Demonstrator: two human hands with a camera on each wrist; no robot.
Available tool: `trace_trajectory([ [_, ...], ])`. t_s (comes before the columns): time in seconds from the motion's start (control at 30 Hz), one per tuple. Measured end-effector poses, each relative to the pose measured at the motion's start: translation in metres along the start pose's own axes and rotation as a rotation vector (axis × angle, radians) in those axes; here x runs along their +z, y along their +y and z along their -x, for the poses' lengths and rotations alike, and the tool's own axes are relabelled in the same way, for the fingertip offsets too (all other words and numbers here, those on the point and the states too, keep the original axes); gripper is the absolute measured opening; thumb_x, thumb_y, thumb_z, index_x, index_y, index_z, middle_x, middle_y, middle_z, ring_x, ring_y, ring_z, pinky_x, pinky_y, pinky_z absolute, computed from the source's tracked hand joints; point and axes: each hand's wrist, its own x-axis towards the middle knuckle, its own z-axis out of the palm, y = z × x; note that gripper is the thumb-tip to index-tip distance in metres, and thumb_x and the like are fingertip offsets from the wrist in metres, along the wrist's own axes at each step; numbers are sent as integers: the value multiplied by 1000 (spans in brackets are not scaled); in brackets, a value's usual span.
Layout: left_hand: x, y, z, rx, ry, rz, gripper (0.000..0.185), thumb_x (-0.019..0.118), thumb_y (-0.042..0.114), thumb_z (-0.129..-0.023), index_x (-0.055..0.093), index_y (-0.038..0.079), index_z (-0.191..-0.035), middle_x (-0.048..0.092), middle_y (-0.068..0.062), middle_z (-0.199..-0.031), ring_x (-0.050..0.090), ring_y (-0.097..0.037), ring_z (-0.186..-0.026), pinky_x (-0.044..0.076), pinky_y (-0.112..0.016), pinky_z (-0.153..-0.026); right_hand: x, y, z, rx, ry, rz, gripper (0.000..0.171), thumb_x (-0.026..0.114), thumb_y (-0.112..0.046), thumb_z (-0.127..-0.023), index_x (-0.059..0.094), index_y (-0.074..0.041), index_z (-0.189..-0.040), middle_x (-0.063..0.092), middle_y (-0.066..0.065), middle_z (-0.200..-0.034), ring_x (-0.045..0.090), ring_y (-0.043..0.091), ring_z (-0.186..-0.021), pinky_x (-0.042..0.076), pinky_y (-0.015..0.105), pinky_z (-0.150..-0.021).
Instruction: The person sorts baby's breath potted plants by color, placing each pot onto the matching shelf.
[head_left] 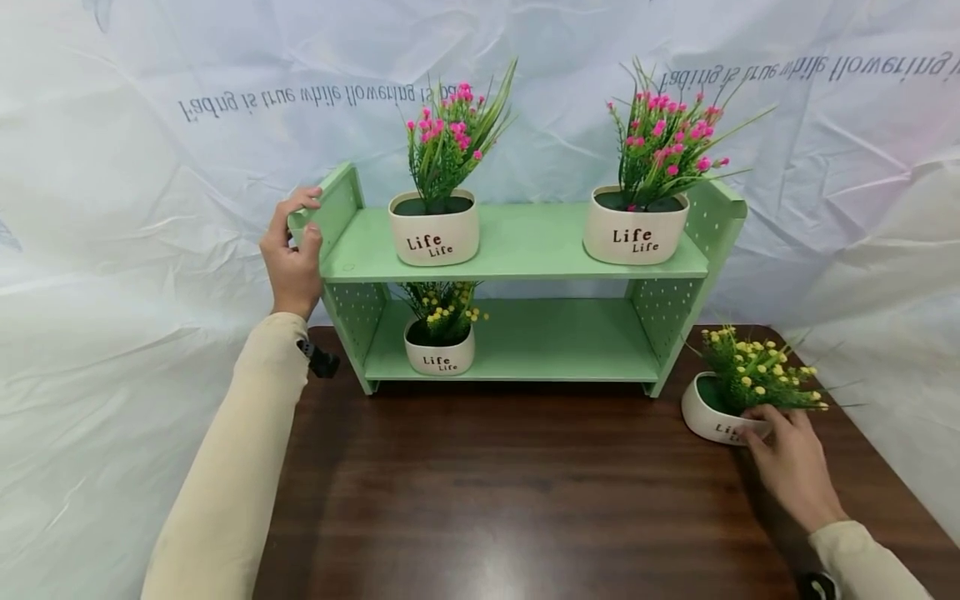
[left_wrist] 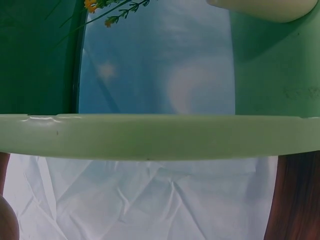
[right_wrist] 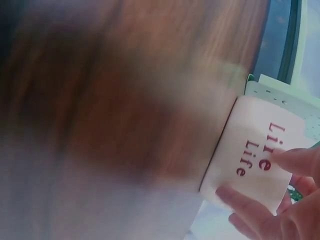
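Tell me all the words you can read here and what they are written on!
"Life Life" on the left pink-flower pot.
"Life Life" on the right pink-flower pot.
"Life Life" on the yellow-flower pot on the lower shelf.
"Life Life" on the pot by the right hand, clear in the right wrist view.
Mirrored writing on the white backdrop, twice; it seems to read "Fading is true while flowering is", the end hidden.

shelf (head_left: 517, 250) at table (head_left: 487, 500) back, two pots on top, one below, fourth pot (head_left: 712, 421) right of shelf
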Motion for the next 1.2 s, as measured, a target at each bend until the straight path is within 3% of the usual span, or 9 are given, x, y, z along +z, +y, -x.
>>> trace_trajectory([
  [0.13,1,2,-1,-1,2,5,34,52,11,-94,64,-14,-114,70,-16,-134,56,-21,-141,43,-23,-89,-1,3,0,-1,-4,8,17,77,7,-90,68,9,-105,64,27,-90,51,39,-84,39,45,-61],
  [0.43,-1,2,0,6,24,-1,36,52,14,-94,64,-13,-114,71,-15,-133,56,-23,-141,38,-22,-73,-10,-4,5,-62,26,17,19,80,9,-86,70,4,-103,68,22,-89,54,39,-86,40,47,-63],
  [0.67,-1,-3,-1,12,10,-5,37,53,17,-95,64,-12,-115,71,-13,-134,55,-22,-142,36,-21,-69,-20,-18,15,-99,71,0,24,83,10,-83,74,-1,-102,71,13,-83,53,33,-81,38,31,-60],
  [0.87,-3,-5,-2,18,11,-22,34,53,14,-96,65,-11,-115,71,-12,-134,56,-29,-140,31,-21,-62,-30,-41,20,-155,91,5,30,85,10,-78,74,-7,-100,73,8,-83,56,33,-84,41,28,-67],
  [1.03,-3,-3,-2,17,2,-14,32,54,11,-96,64,-13,-115,70,-16,-135,58,-27,-138,36,-22,-70,-35,-61,21,-199,113,-14,37,88,12,-74,75,-11,-99,69,6,-89,51,8,-89,43,8,-67],
  [1.13,-2,-3,-1,12,1,-12,32,54,11,-96,65,-13,-115,70,-16,-135,59,-21,-136,37,-23,-72,-36,-71,21,-200,113,-22,36,88,11,-75,75,-11,-100,65,10,-95,50,8,-91,43,4,-67],
  [1.2,-2,-6,0,13,2,-13,32,54,11,-97,65,-12,-115,70,-15,-135,60,-20,-135,35,-23,-68,-37,-76,20,-212,115,-14,35,88,10,-75,76,-11,-100,65,11,-96,54,20,-91,45,10,-66],
])
